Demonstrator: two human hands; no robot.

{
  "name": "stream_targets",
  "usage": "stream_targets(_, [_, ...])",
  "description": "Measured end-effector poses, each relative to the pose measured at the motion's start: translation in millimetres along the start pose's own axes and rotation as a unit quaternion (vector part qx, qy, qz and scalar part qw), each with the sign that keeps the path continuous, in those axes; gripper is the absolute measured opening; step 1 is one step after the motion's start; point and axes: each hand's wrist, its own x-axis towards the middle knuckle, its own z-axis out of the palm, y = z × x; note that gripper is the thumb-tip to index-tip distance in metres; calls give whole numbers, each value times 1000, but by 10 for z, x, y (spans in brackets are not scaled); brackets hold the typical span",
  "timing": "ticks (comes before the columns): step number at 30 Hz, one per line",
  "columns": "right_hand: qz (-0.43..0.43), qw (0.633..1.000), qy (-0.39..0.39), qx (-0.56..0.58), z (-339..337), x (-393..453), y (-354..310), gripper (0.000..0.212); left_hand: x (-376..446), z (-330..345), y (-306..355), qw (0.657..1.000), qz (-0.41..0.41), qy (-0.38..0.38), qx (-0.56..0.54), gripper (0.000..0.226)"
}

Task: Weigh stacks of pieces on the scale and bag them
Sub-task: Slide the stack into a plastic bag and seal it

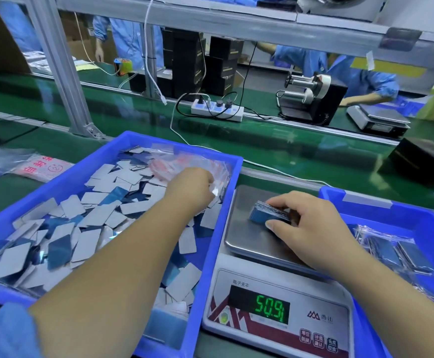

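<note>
— How many bins and scales?
— Two blue bins, one scale (275,293) between them, reading 50.9.
— The grips?
— Right hand (311,223) curls round the stack of pieces (267,215) on the pan. Left hand (192,187) pinches a clear bag (210,166) in the left bin (226,202).

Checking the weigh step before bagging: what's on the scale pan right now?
One stack of blue pieces lies on the steel scale pan, with the right hand gripping it. The hand covers the stack's right part, so its count is hidden.
</note>
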Motion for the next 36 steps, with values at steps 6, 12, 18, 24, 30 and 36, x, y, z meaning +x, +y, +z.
stream_targets(6, [-2,1000,4,1,-25,-10,23,24,9,41,3,998,-24,27,-53,22])
stream_targets(12, [87,976,18,198,-64,12,52,19,-129,-191,183,971,99,129,-176,16])
stream_targets(18, [166,825,-21,540,-170,47,86,18,-391,-273,382,918,266,128,-267,9])
stream_targets(24, [171,828,1,534,-183,56,87,18,-427,-271,414,917,319,108,-212,10])
stream_targets(30, [196,840,16,506,-159,51,69,15,-444,-243,480,910,362,103,-175,9])
stream_targets(36, [186,853,17,487,-156,45,52,24,-450,-210,512,914,351,87,-186,10])
